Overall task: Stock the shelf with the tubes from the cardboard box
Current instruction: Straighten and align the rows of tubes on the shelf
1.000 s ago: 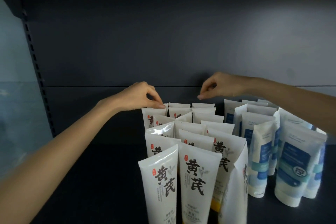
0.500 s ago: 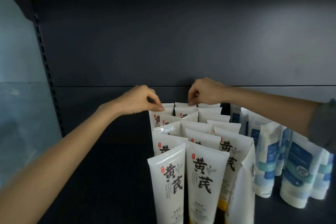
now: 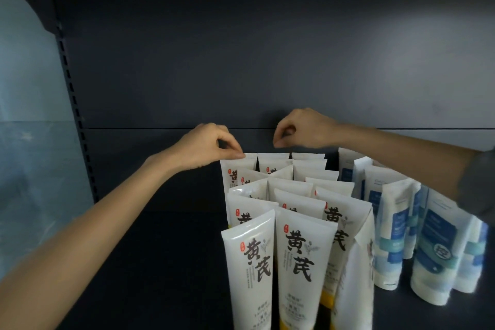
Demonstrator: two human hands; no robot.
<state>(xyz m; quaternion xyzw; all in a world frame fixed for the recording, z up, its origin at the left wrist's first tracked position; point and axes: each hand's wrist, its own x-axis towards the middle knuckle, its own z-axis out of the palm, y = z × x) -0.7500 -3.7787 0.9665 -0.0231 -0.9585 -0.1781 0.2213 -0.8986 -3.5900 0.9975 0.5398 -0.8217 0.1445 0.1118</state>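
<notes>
Left grip (image 3: 206, 147) is pinching, thumb against forefinger, the crimped top edge of the rear-left white plastic tube with black characters and a red seal (image 3: 233, 171). That tube is standing upright on the dark shelf (image 3: 160, 262), directly beneath the grip. Right grip (image 3: 305, 128) is hovering with its fingers curled in and nothing visible between them, just above the rear-middle tube tops and not touching them. The matching white tubes (image 3: 302, 262) are standing in three packed rows running from under both grips toward the camera, some leaning. Blue-and-white plastic tubes (image 3: 434, 244) are standing below the right forearm, just beside the white block.
</notes>
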